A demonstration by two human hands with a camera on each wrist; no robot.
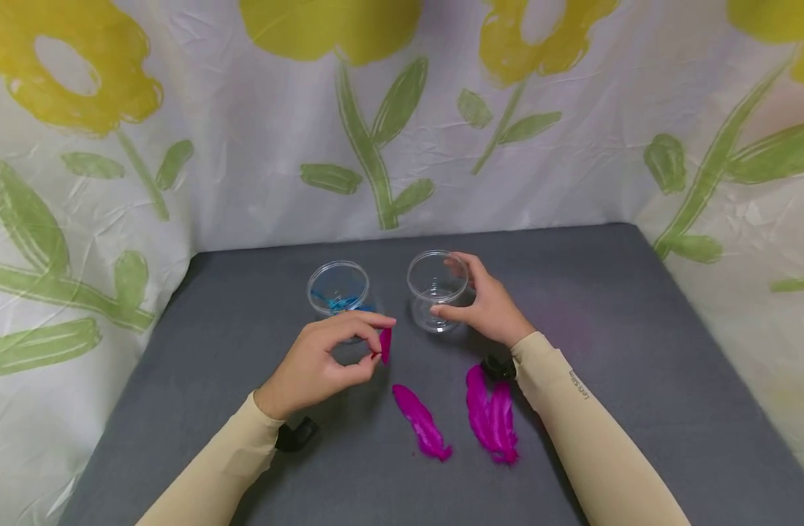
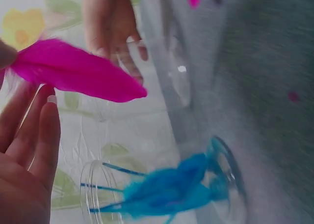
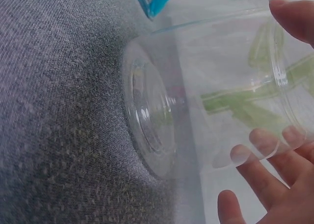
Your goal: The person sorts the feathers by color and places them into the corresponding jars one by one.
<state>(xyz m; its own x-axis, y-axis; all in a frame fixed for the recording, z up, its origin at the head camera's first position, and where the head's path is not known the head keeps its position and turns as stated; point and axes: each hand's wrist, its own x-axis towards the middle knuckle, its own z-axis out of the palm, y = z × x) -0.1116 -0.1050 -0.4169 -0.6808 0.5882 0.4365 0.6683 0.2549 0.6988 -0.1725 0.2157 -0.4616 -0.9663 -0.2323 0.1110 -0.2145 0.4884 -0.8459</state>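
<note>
My left hand [image 1: 332, 354] pinches a magenta feather [image 2: 81, 71] by its quill end between thumb and fingertips. In the head view that feather shows as a thin strip below the fingers. The right hand [image 1: 490, 303] holds a clear plastic jar [image 3: 216, 86] from its right side, thumb and fingers around the wall. This jar stands upright on the table with nothing inside. Left of it stands a second clear jar [image 1: 338, 274] with several blue feathers [image 2: 169, 182] in it, its lower part partly hidden by my left hand in the head view.
One magenta feather [image 1: 422, 422] lies on the grey tabletop [image 1: 349, 482] between my forearms. A pair of magenta feathers [image 1: 490, 420] lies beside my right wrist, near a black wrist camera [image 1: 497, 367]. A flower-printed white curtain [image 1: 251, 168] hangs behind the table and along its sides.
</note>
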